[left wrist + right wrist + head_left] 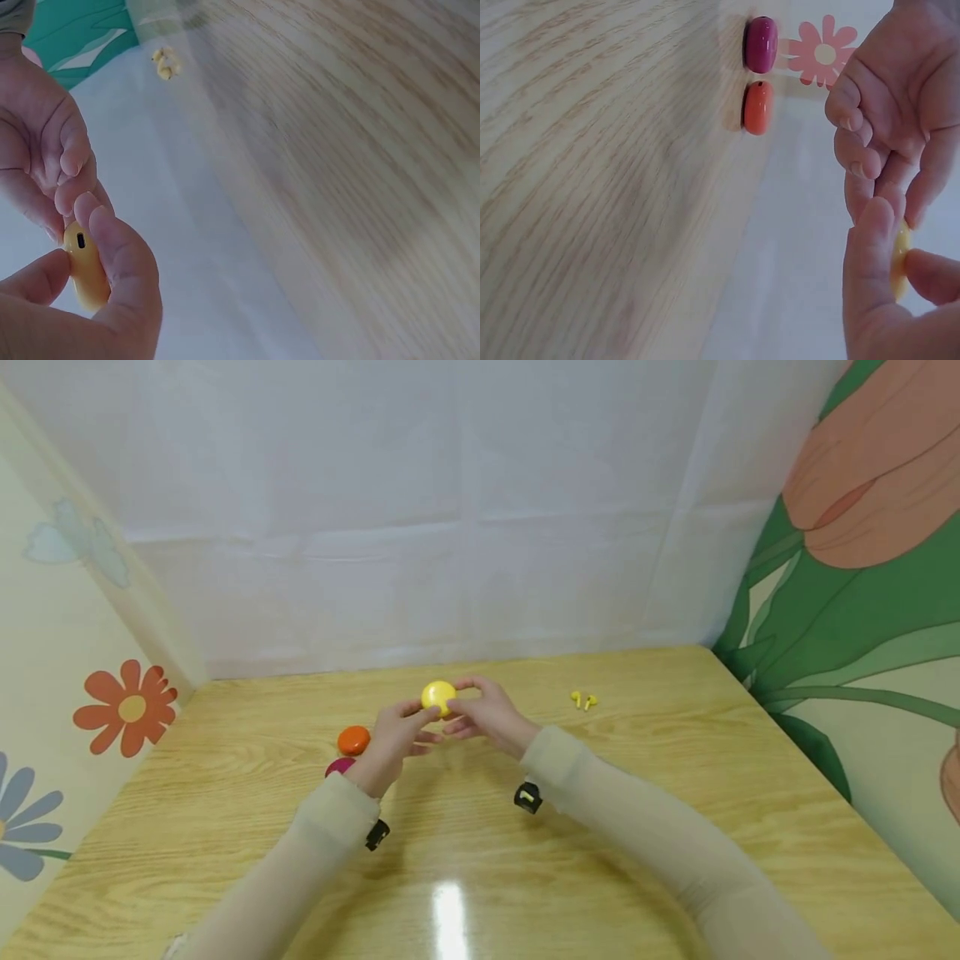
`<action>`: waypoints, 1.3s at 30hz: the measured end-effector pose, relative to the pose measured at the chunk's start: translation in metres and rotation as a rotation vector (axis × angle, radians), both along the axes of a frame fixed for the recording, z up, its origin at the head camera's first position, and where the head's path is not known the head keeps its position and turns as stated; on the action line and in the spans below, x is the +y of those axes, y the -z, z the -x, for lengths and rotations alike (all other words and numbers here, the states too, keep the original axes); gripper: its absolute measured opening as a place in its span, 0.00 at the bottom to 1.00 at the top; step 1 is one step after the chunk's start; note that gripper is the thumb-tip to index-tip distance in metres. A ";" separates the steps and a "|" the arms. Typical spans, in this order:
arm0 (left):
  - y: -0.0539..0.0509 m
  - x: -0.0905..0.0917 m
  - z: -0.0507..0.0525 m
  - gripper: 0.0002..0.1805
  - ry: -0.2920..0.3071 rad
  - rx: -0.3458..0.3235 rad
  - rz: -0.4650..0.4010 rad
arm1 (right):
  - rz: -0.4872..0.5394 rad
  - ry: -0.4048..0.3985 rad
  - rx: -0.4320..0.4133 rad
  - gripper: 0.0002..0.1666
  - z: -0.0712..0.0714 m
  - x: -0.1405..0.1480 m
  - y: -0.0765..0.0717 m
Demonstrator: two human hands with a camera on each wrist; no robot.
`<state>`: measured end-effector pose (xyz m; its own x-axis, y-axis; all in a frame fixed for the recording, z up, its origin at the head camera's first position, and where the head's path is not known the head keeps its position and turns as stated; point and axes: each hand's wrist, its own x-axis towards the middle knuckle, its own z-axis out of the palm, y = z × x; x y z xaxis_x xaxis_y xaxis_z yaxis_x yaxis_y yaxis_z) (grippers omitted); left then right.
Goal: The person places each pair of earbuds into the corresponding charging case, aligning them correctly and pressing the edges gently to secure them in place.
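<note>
Raised over the back of the table is a round, glossy yellow earbud case [438, 696], its lid apparently closed. My left hand [393, 739] pinches it from the left between thumb and fingers. From the right, my right hand [491, 714] holds its other side with thumb and fingertips. A small dark charging port shows on the rim of the case [88, 274] in the left wrist view. Two yellow earbuds [584, 700] lie on the table to the right, apart from both hands.
An orange case [354, 740] lies left of my left hand. Beside it a magenta case [340, 766] is partly covered by that wrist in the head view. The wooden table [465, 827] meets a white cloth backdrop [450, 568] behind, with flower-printed panels at both sides.
</note>
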<state>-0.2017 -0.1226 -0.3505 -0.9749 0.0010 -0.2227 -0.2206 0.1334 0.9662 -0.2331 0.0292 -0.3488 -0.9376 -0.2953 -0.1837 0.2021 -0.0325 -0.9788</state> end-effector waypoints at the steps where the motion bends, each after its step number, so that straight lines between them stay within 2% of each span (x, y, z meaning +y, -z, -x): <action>1: 0.000 0.000 -0.001 0.24 0.001 -0.001 -0.004 | -0.006 -0.001 0.006 0.23 -0.001 0.001 0.000; 12: 0.001 0.004 -0.007 0.24 0.013 0.000 -0.033 | -0.044 -0.031 0.077 0.23 -0.011 0.011 -0.002; 20: 0.000 0.008 -0.010 0.23 0.012 0.034 -0.028 | -0.046 -0.022 0.107 0.23 -0.016 0.016 -0.004; 34: -0.001 0.012 -0.020 0.21 0.046 0.125 0.002 | -0.051 -0.073 0.146 0.22 -0.024 0.028 -0.008; 39: -0.001 0.016 -0.022 0.20 0.041 0.140 -0.008 | -0.047 -0.054 0.170 0.20 -0.027 0.029 -0.008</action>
